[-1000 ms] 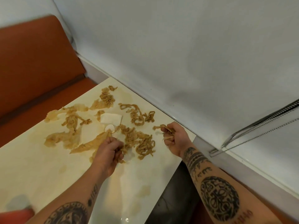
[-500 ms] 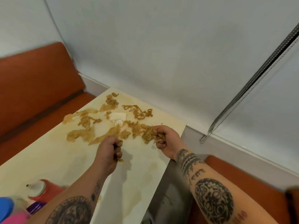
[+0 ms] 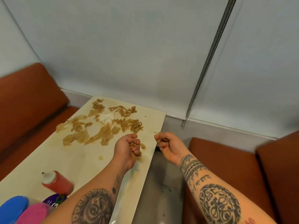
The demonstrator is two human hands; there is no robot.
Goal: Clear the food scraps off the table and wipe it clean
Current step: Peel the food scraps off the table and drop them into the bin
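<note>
Brown noodle scraps (image 3: 103, 125) lie scattered with a few white pieces (image 3: 106, 118) over the far end of the cream table (image 3: 68, 160). My left hand (image 3: 127, 147) hovers just above the table near its right edge, fingers curled round a clump of noodles. My right hand (image 3: 166, 143) is past the table's right edge, over the floor gap, and also grips a small clump of noodles. A small scrap (image 3: 100, 157) and greasy smears sit on the table near my left hand.
A red squeeze bottle (image 3: 56, 181) lies on the near left of the table, beside blue (image 3: 13, 209) and pink (image 3: 34, 214) lids and a purple container (image 3: 55, 202). Orange bench seats (image 3: 226, 167) flank the table. A grey wall and a metal rail (image 3: 208, 62) stand behind.
Both hands have pulled back from the pile toward me with noodles in them. My right hand has moved off the table's right edge. The camera tilted up.
</note>
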